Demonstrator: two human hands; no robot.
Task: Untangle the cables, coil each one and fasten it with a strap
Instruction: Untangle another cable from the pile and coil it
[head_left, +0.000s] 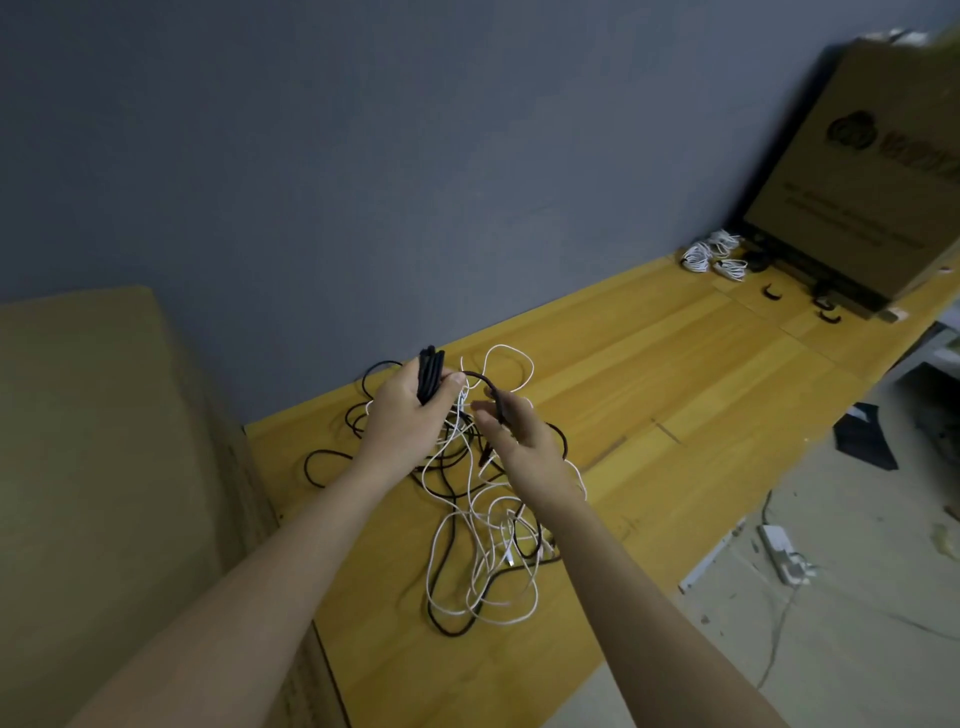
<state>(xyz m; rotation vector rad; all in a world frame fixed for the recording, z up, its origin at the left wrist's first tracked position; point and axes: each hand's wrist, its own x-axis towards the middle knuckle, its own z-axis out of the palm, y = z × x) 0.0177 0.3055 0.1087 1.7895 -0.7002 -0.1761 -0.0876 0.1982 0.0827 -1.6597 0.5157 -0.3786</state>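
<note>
My left hand (410, 410) grips a folded bundle of black cable (430, 371) that stands up out of the fist. From that bundle a black strand arcs to the right into my right hand (524, 441), whose fingers curl round it. Both hands hover above a tangle of black and white cables (483, 540) spread on the yellow wooden table (675, 374). Several coiled white cables (711, 254) lie at the far right end of the table, with small black straps (772, 292) lying near them.
A big cardboard box (862, 171) stands at the table's far right end. Another cardboard surface (104, 467) rises at the left, close to the table's edge. A grey wall runs behind. On the floor at the right lie a white power strip (784, 553) and debris.
</note>
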